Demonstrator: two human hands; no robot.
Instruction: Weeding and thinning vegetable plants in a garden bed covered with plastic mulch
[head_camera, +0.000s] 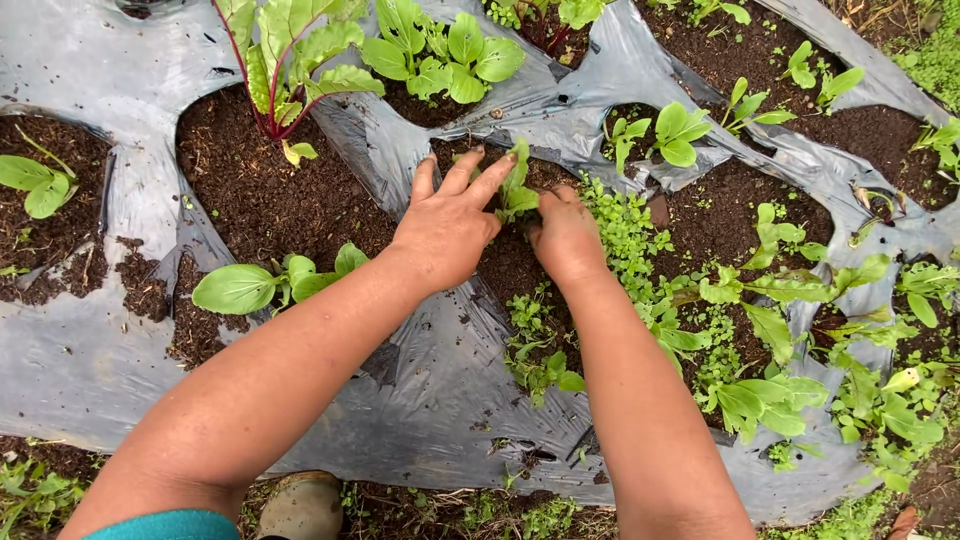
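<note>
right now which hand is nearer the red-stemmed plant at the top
Left. The left hand lies below and right of the red-stemmed plant; the right hand is farther right.

Glossy wrinkled grey plastic sheet (90, 340); crumbly matt soil (260, 190).

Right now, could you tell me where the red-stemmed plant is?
In the head view, the red-stemmed plant stands top left in a soil hole in the plastic sheet, left of the left hand.

Nothing is showing up here in the way of packages, labels, signs or screens; no such item is appearing anywhere in the view right now.
</note>
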